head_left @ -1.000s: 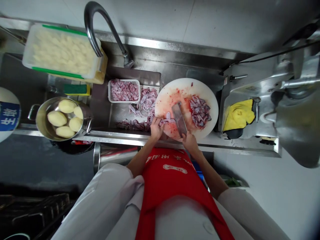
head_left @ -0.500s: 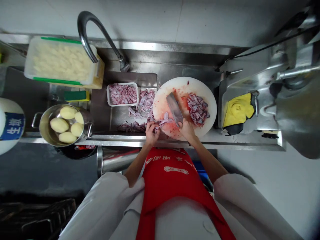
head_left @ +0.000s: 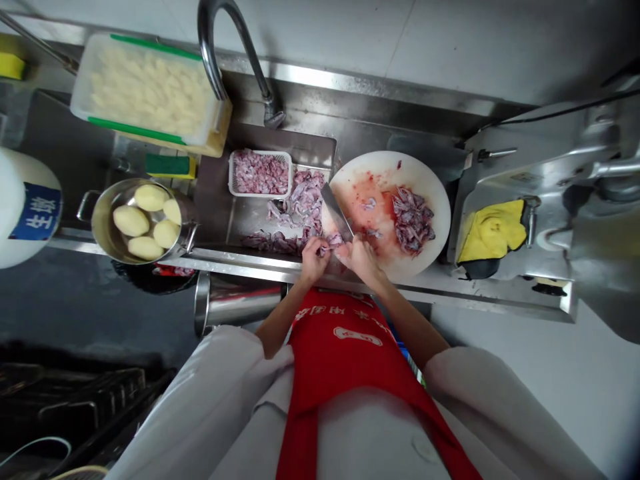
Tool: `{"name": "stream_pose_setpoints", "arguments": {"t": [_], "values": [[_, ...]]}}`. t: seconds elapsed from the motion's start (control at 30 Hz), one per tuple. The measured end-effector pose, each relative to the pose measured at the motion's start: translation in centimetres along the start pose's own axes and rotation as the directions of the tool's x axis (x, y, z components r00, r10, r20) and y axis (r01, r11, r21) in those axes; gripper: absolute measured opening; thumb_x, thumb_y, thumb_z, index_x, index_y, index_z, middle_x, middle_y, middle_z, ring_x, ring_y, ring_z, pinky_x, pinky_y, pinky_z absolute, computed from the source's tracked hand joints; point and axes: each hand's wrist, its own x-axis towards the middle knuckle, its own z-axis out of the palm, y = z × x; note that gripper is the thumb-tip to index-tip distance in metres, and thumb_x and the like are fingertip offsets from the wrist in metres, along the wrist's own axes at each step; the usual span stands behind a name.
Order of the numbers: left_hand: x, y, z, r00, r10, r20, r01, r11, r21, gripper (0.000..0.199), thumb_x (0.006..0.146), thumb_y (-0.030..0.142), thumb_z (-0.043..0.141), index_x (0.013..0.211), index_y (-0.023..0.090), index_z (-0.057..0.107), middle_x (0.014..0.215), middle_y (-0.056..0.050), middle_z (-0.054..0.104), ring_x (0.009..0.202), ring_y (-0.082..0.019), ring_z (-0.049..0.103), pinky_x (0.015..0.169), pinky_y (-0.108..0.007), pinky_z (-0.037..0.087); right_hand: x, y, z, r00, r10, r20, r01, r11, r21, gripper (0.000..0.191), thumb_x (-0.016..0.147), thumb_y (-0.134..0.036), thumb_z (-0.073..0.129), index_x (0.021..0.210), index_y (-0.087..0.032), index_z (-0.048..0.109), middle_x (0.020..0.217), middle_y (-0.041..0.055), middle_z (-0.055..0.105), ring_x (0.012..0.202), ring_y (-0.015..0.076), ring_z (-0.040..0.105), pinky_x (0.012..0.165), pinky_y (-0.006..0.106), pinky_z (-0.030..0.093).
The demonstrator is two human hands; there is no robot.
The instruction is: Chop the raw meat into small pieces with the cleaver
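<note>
My right hand (head_left: 362, 259) grips a cleaver (head_left: 338, 212) by its handle, with the blade over the left part of a round white cutting board (head_left: 433, 180). At the board's lower left edge, my left hand (head_left: 315, 258) is closed on a piece of raw meat (head_left: 334, 240), which looks like frog. Its far end lies close to the cleaver's heel. Small cut bits (head_left: 369, 203) rest on the blood-stained board. A heap of dark raw pieces (head_left: 413, 221) sits on its right side. More skinned pieces (head_left: 306, 197) lie in the sink, left of the board.
A white basket (head_left: 261, 195) of chopped meat stands in the sink under a curved faucet (head_left: 273, 110). Left are a steel pot (head_left: 105, 230) with peeled potatoes and a lidded plastic box (head_left: 145, 93). A yellow cloth (head_left: 493, 230) lies at the right.
The cleaver has moved left, from mid-board to the board's left edge beside the left hand. Small cut bits now lie where the blade was. The whole view has shifted and tilted.
</note>
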Motion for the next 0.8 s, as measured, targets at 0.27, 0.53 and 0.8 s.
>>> {"name": "stream_pose_setpoints", "arguments": {"t": [0.27, 0.53, 0.8], "values": [[5.1, -1.0, -2.9, 0.914, -0.303, -0.271, 0.23, 0.935, -0.268, 0.012, 0.073, 0.011, 0.061, 0.079, 0.019, 0.055, 0.074, 0.003, 0.056, 0.067, -0.011, 0.053, 0.067, -0.022, 0.044, -5.2, 4.7, 1.4, 0.991, 0.061, 0.12, -0.053, 0.996, -0.068, 0.027, 0.104, -0.023, 0.041, 0.125, -0.01, 0.053, 0.107, 0.0179, 0.073, 0.1, 0.0253, 0.071, 0.08, 0.03, 0.046], [8.1, 2.9, 1.1, 0.991, 0.015, 0.133, -0.045, 0.973, 0.227, 0.012, 0.091, 0.021, 0.058, 0.099, 0.018, 0.065, 0.115, -0.011, 0.064, 0.11, -0.027, 0.057, 0.098, -0.041, 0.045, -4.4, 11.5, 1.8, 0.986, 0.159, -0.051, -0.158, 0.987, 0.018, 0.031, 0.104, -0.029, 0.041, 0.118, -0.007, 0.056, 0.102, 0.0184, 0.072, 0.095, 0.0275, 0.068, 0.074, 0.03, 0.04], [6.4, 4.2, 1.4, 0.875, 0.062, 0.479, -0.327, 0.806, 0.493, 0.017, 0.095, 0.018, 0.053, 0.102, 0.018, 0.068, 0.125, -0.016, 0.062, 0.117, -0.033, 0.053, 0.101, -0.048, 0.04, -3.8, 13.1, 2.6, 0.983, 0.153, -0.099, -0.141, 0.983, 0.115, 0.031, 0.101, -0.03, 0.044, 0.116, -0.008, 0.059, 0.096, 0.0169, 0.072, 0.09, 0.0272, 0.067, 0.072, 0.03, 0.039]]}}
